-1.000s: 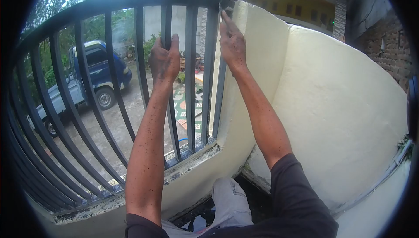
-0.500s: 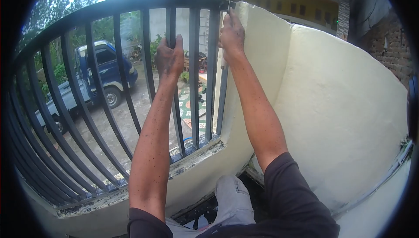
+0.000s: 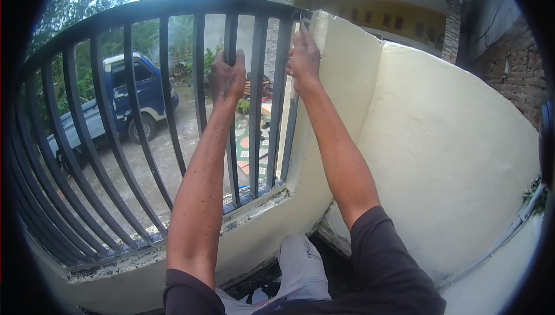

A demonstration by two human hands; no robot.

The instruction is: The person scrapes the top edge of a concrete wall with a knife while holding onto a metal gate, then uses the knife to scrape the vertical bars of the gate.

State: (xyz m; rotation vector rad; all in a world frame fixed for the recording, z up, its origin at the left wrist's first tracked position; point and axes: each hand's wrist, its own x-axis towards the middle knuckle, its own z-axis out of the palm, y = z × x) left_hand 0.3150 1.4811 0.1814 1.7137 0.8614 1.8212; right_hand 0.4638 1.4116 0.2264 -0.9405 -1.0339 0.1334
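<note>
Balcony railing (image 3: pixel 144 84): both grips unchanged.

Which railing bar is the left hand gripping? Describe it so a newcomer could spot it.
Start at the black metal railing that meets the cream wall. Count in from the wall: it is the fourth bar, the only one with the left hand wrapped around it.

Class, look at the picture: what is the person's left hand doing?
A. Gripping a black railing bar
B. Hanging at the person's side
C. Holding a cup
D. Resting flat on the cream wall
A: the left hand is wrapped round an upright bar of the black railing, away from the cream wall.
</note>
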